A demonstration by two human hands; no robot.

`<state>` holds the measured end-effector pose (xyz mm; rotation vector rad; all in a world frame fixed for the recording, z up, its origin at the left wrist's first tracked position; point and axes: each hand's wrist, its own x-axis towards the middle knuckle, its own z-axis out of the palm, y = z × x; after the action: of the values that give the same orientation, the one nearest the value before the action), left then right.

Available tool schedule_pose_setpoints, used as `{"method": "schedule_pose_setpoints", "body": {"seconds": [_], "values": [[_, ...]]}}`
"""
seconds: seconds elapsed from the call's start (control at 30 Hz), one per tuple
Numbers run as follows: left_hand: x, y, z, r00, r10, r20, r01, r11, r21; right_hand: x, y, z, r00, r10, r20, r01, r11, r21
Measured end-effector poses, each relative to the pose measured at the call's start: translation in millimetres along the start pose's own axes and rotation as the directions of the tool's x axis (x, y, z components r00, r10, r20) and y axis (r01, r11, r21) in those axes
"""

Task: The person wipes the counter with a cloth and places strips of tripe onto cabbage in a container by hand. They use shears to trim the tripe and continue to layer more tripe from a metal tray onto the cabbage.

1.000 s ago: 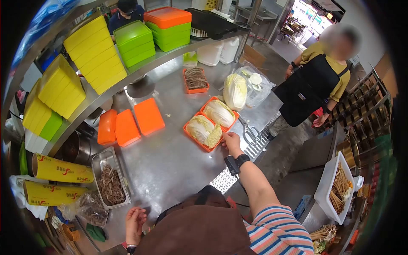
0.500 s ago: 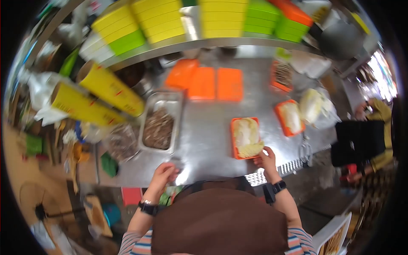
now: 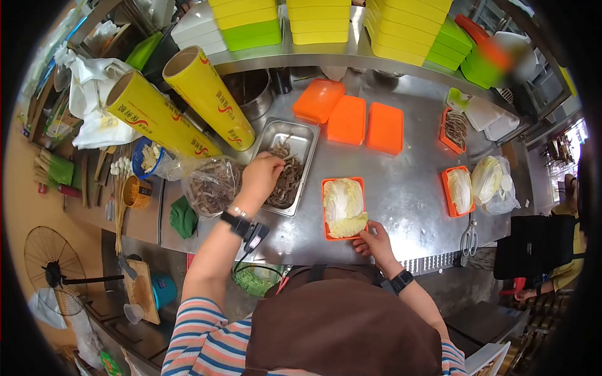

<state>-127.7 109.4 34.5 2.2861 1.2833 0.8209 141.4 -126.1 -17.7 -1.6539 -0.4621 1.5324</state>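
My left hand (image 3: 260, 178) reaches over a steel pan (image 3: 305, 133) of thin greyish-brown strips of food (image 3: 287, 185). Its fingers are closed together against the strips, partly hiding what they pinch. With thumb and fingers, my right hand (image 3: 374, 243) grips the lower right corner of an orange tray (image 3: 325, 213). Pale napa cabbage leaves (image 3: 343, 199) lie in that tray, which rests on the steel table.
A bag of brown strips (image 3: 210, 188) lies left of the pan, near two yellow film rolls (image 3: 210, 97). Orange boxes (image 3: 346, 119) lie behind. At right are another cabbage tray (image 3: 461, 191), a cabbage (image 3: 488, 178), scissors (image 3: 469, 238) and a person's arm (image 3: 533, 292).
My left hand has moved from the table's front edge forward to the strips in the pan. My right hand remains at the orange tray's corner. The camera view has shifted.
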Motion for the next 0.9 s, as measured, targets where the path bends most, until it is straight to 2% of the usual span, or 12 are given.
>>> {"method": "schedule_pose_setpoints", "body": {"seconds": [0.07, 0.17, 0.3, 0.37, 0.57, 0.7, 0.73, 0.77, 0.8, 0.83, 0.87, 0.9], "values": [[13, -6, 15, 0.980, -0.090, 0.179, 0.050, 0.975, 0.216, -7, -4, 0, 1.000, -0.002, 0.009, 0.003, 0.999, -0.047], [22, -19, 35, 0.941, -0.134, 0.311, -0.004, 0.913, 0.407, -18, -3, -8, 1.000, 0.000, -0.013, 0.000, 0.999, -0.038], [24, -32, 28, 0.959, -0.122, 0.255, 0.056, 0.966, 0.251, -25, 7, -32, 0.996, -0.057, -0.074, 0.052, 0.997, -0.065], [25, -34, 21, 0.932, -0.230, 0.282, 0.227, 0.973, 0.042, -24, 10, -42, 0.995, -0.069, -0.071, 0.067, 0.997, -0.031], [22, -12, 41, 0.935, -0.155, 0.319, 0.056, 0.953, 0.299, -8, 2, -47, 0.989, -0.101, -0.108, 0.096, 0.994, -0.050], [26, -30, 44, 0.930, -0.287, 0.228, 0.209, 0.927, 0.312, 13, -15, -39, 0.977, -0.213, -0.008, 0.210, 0.968, -0.141], [26, -43, 40, 0.937, -0.280, 0.210, 0.298, 0.953, -0.058, 20, -20, -36, 0.969, -0.247, 0.028, 0.248, 0.953, -0.174], [25, -49, 37, 0.940, -0.285, 0.189, 0.340, 0.843, -0.418, 31, -22, -33, 0.968, -0.247, 0.034, 0.250, 0.954, -0.165], [26, -31, 21, 0.925, -0.320, 0.206, 0.380, 0.755, -0.534, 46, -22, -28, 0.951, -0.308, 0.034, 0.306, 0.917, -0.257], [28, -21, 4, 0.926, -0.324, 0.195, 0.378, 0.765, -0.522, 60, -24, -22, 0.928, -0.370, 0.041, 0.360, 0.867, -0.345], [30, -12, -12, 0.906, -0.353, 0.233, 0.422, 0.706, -0.568, 71, -26, -19, 0.925, -0.376, 0.056, 0.372, 0.866, -0.334], [31, -4, -25, 0.885, -0.379, 0.272, 0.463, 0.641, -0.612, 81, -29, -16, 0.911, -0.408, 0.066, 0.391, 0.798, -0.460]]}}
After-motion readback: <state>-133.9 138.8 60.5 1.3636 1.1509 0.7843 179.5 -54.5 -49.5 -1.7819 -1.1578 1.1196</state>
